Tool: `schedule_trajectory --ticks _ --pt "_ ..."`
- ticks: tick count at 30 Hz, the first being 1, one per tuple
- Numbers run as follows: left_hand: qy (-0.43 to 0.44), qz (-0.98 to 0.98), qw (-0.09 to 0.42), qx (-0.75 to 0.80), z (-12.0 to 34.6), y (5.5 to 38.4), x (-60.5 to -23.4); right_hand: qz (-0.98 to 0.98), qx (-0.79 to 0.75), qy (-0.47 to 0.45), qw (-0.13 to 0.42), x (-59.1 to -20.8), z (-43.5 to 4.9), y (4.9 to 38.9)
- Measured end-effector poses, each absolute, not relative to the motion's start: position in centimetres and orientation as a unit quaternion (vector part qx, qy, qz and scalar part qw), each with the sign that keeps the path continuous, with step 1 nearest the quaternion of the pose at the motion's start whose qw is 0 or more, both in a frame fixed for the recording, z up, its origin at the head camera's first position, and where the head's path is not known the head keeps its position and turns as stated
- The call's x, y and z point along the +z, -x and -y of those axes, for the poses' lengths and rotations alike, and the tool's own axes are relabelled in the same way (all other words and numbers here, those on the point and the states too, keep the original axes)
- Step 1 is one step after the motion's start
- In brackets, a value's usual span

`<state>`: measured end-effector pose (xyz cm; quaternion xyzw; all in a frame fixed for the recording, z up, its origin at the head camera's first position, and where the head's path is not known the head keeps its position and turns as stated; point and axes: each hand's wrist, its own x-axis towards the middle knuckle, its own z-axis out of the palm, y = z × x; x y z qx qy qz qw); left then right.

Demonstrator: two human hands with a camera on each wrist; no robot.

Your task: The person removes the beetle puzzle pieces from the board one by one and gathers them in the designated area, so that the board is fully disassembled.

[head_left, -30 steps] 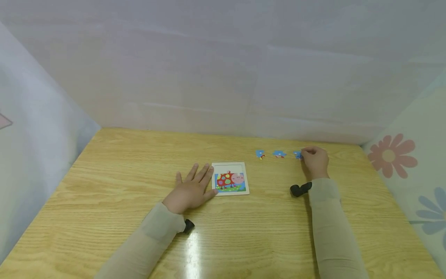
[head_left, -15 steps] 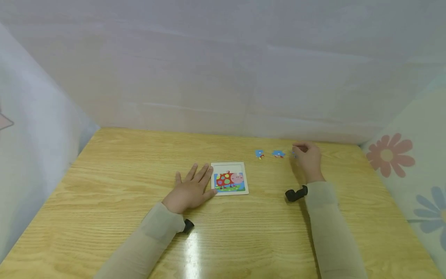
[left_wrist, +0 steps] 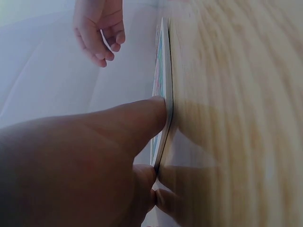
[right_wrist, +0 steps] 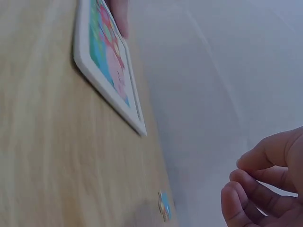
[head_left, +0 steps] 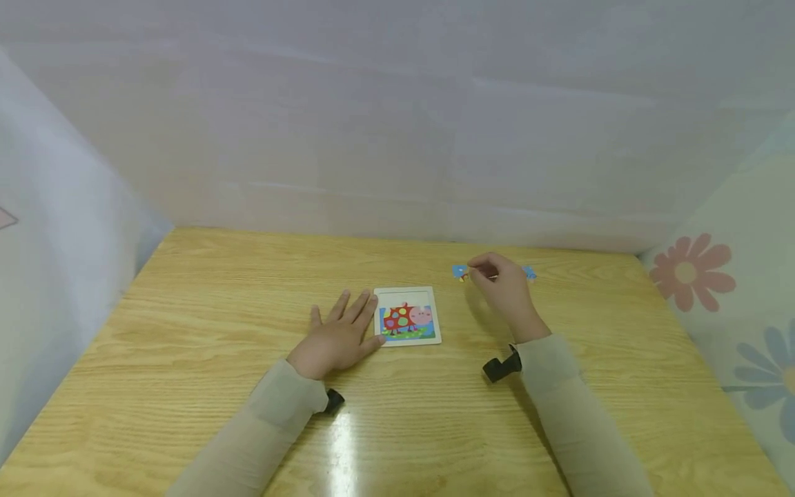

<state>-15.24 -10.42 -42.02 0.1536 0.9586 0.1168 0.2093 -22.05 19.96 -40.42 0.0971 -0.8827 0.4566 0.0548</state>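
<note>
My left hand (head_left: 335, 345) lies flat with spread fingers on the table, fingertips and thumb at the left edge of a white-framed puzzle board (head_left: 407, 344). A spotted red ladybug with a pink face fills its lower part, while the upper strip is bare. In the left wrist view the thumb (left_wrist: 154, 111) presses on the board's edge. Above the row of loose puzzle pieces is my right hand (head_left: 506, 290), its fingers loosely curled with nothing visible between them. One blue puzzle piece (head_left: 459, 270) lies by its fingertips, another blue puzzle piece (head_left: 530, 272) to its right; the middle one is mostly hidden.
The wooden table (head_left: 248, 276) ends at a pale cloth backdrop (head_left: 348, 138) behind the pieces. A flower-patterned cloth (head_left: 695, 317) hangs at the right side. Black wrist devices, such as the right one (head_left: 499, 368), sit below both hands.
My right hand has moved left from the rightmost puzzle piece, passing over the middle one toward the leftmost. The rightmost piece lies uncovered on the table. My left hand stays in place.
</note>
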Motion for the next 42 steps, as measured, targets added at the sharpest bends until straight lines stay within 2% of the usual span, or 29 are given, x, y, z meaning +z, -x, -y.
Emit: schedule_trajectory --ticks 12,22,31,42 --pt "-0.149 -0.96 0.212 0.108 10.5 15.2 -42.2 0.878 0.455 -0.148 -0.032 -40.7 -14.0 20.2" --pt "-0.15 -0.96 0.213 0.101 10.4 15.3 -42.1 0.863 0.46 -0.171 -0.118 -41.4 -11.4 19.9" --pt "-0.15 -0.961 0.212 0.097 10.4 15.3 -42.1 0.874 0.43 -0.172 -0.142 -42.9 -10.5 20.2" --pt "-0.153 -0.961 0.207 0.104 10.6 15.2 -42.2 0.883 0.41 -0.182 -0.138 -43.4 -10.0 20.2"
